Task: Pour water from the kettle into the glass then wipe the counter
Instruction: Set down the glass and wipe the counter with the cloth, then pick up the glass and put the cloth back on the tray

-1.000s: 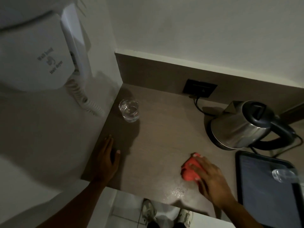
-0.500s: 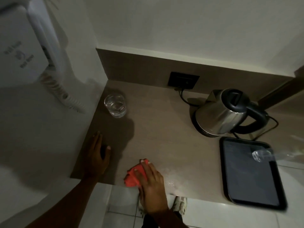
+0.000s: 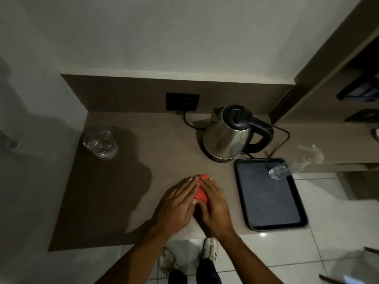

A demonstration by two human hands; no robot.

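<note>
Both my hands lie flat on the counter [image 3: 168, 144] near its front edge, side by side with the red cloth [image 3: 201, 196] between and under them. My left hand [image 3: 178, 203] has its fingers stretched out and together, palm down, fingertips at the cloth's left side. My right hand [image 3: 213, 208] covers the cloth's right part, fingers extended over it; neither hand is clenched, and I cannot tell how firmly the cloth is pinned. The glass [image 3: 101, 144] stands with water in it at the far left, close to the side wall, well apart from me. The kettle [image 3: 227, 138] sits upright on its base near the back wall, right of centre. A dark tray [image 3: 266, 203] lies just right of my right hand, reaching the counter's front edge. Bare counter stretches between the glass and my hands
</note>
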